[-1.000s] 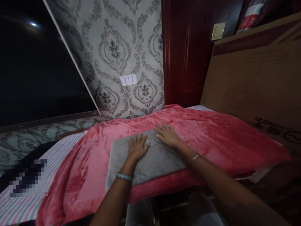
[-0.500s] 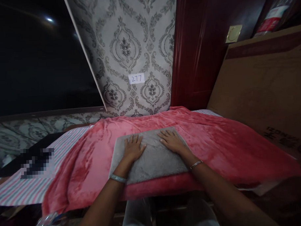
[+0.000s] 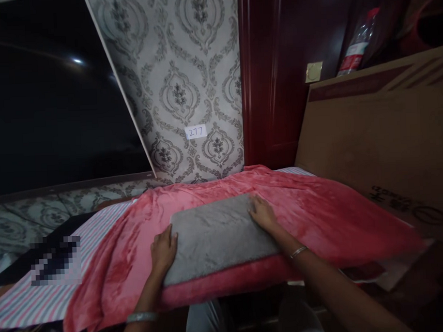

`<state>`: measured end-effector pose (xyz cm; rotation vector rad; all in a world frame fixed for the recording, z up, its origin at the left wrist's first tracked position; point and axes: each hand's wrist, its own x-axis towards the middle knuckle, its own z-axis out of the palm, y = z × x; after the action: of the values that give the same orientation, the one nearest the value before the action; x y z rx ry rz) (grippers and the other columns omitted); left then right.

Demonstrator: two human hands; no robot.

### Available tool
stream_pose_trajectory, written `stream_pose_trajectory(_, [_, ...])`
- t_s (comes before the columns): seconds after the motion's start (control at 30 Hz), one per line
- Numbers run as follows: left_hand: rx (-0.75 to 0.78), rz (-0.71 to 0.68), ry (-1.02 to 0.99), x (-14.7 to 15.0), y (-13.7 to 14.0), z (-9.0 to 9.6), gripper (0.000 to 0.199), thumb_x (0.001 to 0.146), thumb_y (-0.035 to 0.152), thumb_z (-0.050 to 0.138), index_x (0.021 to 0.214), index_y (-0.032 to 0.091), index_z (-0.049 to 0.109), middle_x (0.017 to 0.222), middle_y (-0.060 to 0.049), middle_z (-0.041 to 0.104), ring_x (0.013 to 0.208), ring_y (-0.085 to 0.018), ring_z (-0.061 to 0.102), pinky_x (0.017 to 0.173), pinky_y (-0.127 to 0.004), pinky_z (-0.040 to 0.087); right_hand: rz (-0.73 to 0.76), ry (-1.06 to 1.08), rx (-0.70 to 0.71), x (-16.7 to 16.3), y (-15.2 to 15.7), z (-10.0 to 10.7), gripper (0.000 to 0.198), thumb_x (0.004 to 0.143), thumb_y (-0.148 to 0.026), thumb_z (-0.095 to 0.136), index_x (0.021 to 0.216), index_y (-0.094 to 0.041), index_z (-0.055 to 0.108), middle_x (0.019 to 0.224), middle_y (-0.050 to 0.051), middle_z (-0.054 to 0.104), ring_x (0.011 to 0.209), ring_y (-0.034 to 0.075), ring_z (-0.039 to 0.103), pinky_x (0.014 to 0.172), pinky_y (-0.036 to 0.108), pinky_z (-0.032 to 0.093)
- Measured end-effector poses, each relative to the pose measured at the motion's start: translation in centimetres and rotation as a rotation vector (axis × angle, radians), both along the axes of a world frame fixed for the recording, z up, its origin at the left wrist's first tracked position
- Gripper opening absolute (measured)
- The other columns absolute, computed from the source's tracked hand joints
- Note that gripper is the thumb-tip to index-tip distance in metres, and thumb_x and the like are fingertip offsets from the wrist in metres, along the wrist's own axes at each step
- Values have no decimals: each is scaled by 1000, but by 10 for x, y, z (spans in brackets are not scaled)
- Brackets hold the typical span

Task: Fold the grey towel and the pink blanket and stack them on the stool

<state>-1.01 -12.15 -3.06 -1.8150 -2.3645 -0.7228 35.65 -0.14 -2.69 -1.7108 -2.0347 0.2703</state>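
A folded grey plush blanket point(image 3: 220, 234) lies as a flat, thick rectangle on a spread pink plush blanket point(image 3: 317, 216). At its left edge rests my left hand point(image 3: 164, 250), fingers pointing away from me and thumb by the grey top. My right hand point(image 3: 263, 214) lies at the far right corner, thumb on the grey surface and fingers along the side. Both hands touch the edges with thumbs apart from the fingers. Parts of the fingertips are hard to make out.
Beneath the pink blanket shows a striped sheet point(image 3: 47, 283). A large dark screen point(image 3: 59, 104) stands at the left, before patterned wallpaper point(image 3: 215, 88). On the right a big cardboard box point(image 3: 372, 127) leans up, with a plastic bottle point(image 3: 355, 50) by its top edge.
Both hands have moved off the grey blanket's top out to its sides, the left one leftward and nearer me, the right one to the right corner. The view has shifted somewhat.
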Motion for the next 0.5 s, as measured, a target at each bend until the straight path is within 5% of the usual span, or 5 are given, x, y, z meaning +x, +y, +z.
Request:
stream_pose_trajectory(0.1, [39, 61, -253, -6, 6, 4, 57, 91, 33, 49, 141, 6, 52, 132, -18, 65, 123, -30, 60, 105, -45, 47, -117, 242, -155, 26, 0, -3, 64, 90, -30, 52, 152, -15, 43, 142, 16, 58, 128, 27, 56, 103, 35, 44])
stream_pose_trajectory(0.27, [12, 159, -757, -16, 12, 13, 63, 83, 33, 66, 139, 7, 53, 121, -19, 70, 105, -27, 70, 81, -33, 56, -160, 345, -261, 39, 3, 1, 49, 88, -31, 56, 132, -13, 63, 126, 16, 69, 115, 26, 65, 91, 30, 49])
stream_pose_trajectory(0.37, [50, 126, -957, -18, 6, 17, 49, 74, 33, 75, 117, 10, 66, 108, -16, 75, 92, -26, 73, 71, -30, 55, -167, 421, -297, 35, 6, 6, 38, 86, -33, 59, 116, -13, 71, 118, 15, 72, 106, 26, 68, 82, 28, 50])
stream_pose_trajectory(0.5, [-85, -78, -1304, -14, -10, 23, 42, 64, 46, 83, 82, 10, 71, 72, -10, 73, 58, -21, 67, 57, -30, 50, -167, 548, -359, 31, 8, 9, 30, 83, -38, 63, 90, -12, 74, 90, 14, 75, 79, 25, 70, 65, 29, 49])
